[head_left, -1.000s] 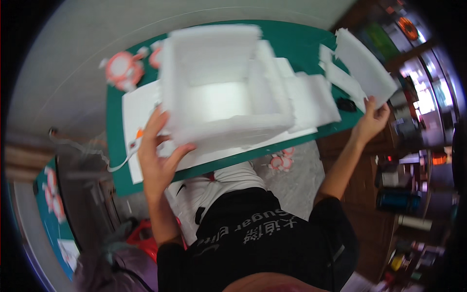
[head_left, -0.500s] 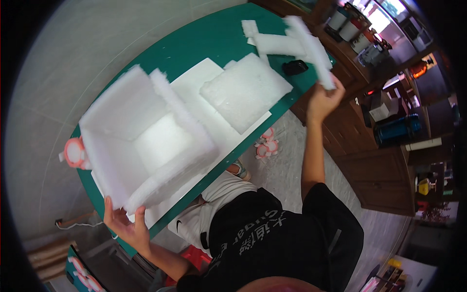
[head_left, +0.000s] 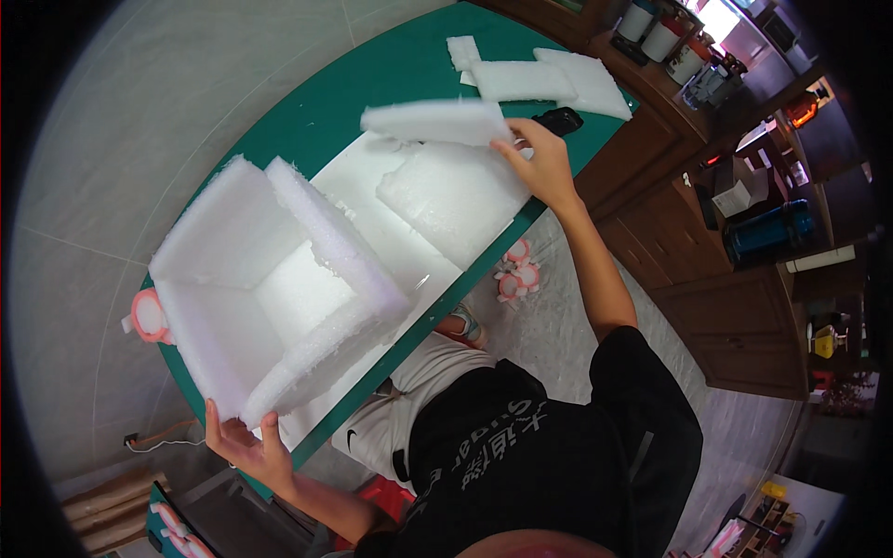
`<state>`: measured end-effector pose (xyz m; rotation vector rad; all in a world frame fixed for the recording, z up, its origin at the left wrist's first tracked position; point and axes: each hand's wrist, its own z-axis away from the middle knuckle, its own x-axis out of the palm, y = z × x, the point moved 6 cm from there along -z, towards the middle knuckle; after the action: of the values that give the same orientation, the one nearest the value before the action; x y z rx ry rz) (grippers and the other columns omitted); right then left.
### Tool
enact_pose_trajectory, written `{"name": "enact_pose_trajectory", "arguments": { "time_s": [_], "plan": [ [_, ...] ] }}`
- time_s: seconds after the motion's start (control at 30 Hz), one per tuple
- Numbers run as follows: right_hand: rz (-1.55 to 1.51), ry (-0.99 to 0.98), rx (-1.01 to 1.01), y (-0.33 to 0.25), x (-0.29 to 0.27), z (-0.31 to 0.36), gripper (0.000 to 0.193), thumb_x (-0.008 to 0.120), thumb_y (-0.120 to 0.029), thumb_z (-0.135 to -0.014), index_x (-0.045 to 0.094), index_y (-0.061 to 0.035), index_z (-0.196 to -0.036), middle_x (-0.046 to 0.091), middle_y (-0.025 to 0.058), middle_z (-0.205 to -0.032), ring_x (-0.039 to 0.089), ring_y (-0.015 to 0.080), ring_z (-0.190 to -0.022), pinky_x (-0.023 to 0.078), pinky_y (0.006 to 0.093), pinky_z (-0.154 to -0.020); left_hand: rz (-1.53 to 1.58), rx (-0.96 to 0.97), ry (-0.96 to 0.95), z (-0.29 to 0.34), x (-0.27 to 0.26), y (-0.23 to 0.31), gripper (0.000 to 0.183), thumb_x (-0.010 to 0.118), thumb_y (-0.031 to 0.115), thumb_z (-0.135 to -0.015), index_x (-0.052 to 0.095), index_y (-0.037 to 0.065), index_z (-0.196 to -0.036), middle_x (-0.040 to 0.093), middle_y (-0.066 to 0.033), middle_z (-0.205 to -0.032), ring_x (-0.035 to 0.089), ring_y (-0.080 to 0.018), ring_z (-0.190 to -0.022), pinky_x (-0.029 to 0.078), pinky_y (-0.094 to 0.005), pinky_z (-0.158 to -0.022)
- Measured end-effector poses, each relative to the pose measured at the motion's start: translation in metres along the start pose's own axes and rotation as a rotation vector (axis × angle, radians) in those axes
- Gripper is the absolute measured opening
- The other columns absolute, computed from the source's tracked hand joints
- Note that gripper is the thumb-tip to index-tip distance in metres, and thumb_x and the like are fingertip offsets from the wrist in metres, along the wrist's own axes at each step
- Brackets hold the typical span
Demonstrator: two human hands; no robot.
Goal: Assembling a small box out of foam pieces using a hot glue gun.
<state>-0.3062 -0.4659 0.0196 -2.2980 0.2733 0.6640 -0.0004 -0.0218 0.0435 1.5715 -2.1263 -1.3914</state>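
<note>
My right hand [head_left: 539,166] grips one end of a white foam strip [head_left: 433,123] between thumb and fingers. The strip is raised over a flat foam sheet [head_left: 456,205] that lies on a white board [head_left: 405,251]. To the left stands an open box of thick white foam panels [head_left: 339,232], tilted in view, its inside showing. At the box's near left corner, my left hand [head_left: 256,451] has its thumb and fingers on either side of the corner, steadying it.
Further foam pieces [head_left: 526,82] lie at the far right of the green table [head_left: 321,102], near a black object [head_left: 561,121]. A pink-rimmed roll [head_left: 149,314] sits at the left edge; similar rolls [head_left: 516,277] lie on the floor. Brown wooden cabinets [head_left: 735,325] stand to the right.
My right hand has brought the foam strip leftward from the far right pieces to above the flat sheet. My left hand stays at the box corner.
</note>
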Motion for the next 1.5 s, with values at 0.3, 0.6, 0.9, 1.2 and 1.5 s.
{"name": "enact_pose_trajectory", "arguments": {
  "time_s": [0.3, 0.6, 0.9, 1.2, 1.5],
  "plan": [
    [-0.551, 0.035, 0.624, 0.067, 0.026, -0.032, 0.035, 0.07, -0.03, -0.095, 0.066, 0.0018, -0.109, 0.071, 0.0074, -0.095, 0.068, 0.0124, -0.08, 0.054, 0.0245, -0.073, 0.024, -0.022, 0.001, -0.003, 0.004, 0.001, 0.074, 0.075, 0.022, -0.092, 0.031, 0.006, -0.149, 0.048, -0.0241, -0.141, 0.052, -0.031, -0.126, 0.042, -0.0421, -0.104],
    [0.815, 0.269, 0.599, 0.295, -0.115, -0.068, 0.065, 0.076, -0.052, -0.077, 0.065, -0.0138, -0.129, 0.069, 0.0187, -0.119, 0.065, 0.0397, -0.112, 0.05, 0.0483, -0.096, -0.055, -0.01, 0.082, 0.006, 0.0, 0.004, 0.083, 0.084, 0.019, -0.083, 0.034, 0.006, -0.148, 0.047, -0.0155, -0.142, 0.054, -0.028, -0.121, 0.044, -0.0398, -0.101],
    [-0.063, 0.191, 1.022, 0.432, -0.126, -0.02, 0.086, 0.086, -0.043, -0.074, 0.055, 0.0124, -0.131, 0.063, 0.0187, -0.12, 0.062, 0.0325, -0.106, 0.049, 0.0476, -0.091, -0.064, -0.003, 0.017, 0.002, 0.0, 0.01, 0.084, 0.087, 0.027, -0.079, 0.039, 0.006, -0.145, 0.046, -0.0134, -0.143, 0.056, -0.0256, -0.119, 0.049, -0.0389, -0.096],
    [-0.462, 0.577, 0.937, 0.445, -0.217, -0.02, 0.033, 0.077, -0.008, -0.083, 0.066, 0.0126, -0.107, 0.067, 0.0193, -0.105, 0.065, 0.0281, -0.094, 0.058, 0.0339, -0.071, 0.0, 0.056, 0.041, -0.009, 0.011, 0.007, 0.082, 0.091, 0.012, -0.067, 0.05, 0.007, -0.138, 0.054, -0.0209, -0.145, 0.066, -0.0258, -0.107, 0.054, -0.0335, -0.084],
    [-0.649, 0.776, 0.507, 0.313, -0.268, -0.073, 0.037, 0.065, 0.001, -0.089, 0.053, 0.0129, -0.122, 0.056, 0.0274, -0.119, 0.062, 0.0366, -0.105, 0.062, 0.0445, -0.089, -0.012, 0.058, 0.033, -0.008, 0.007, 0.014, 0.082, 0.09, 0.011, -0.068, 0.049, 0.013, -0.14, 0.052, -0.0203, -0.147, 0.062, -0.0276, -0.119, 0.055, -0.0329, -0.082]
  ]
}}
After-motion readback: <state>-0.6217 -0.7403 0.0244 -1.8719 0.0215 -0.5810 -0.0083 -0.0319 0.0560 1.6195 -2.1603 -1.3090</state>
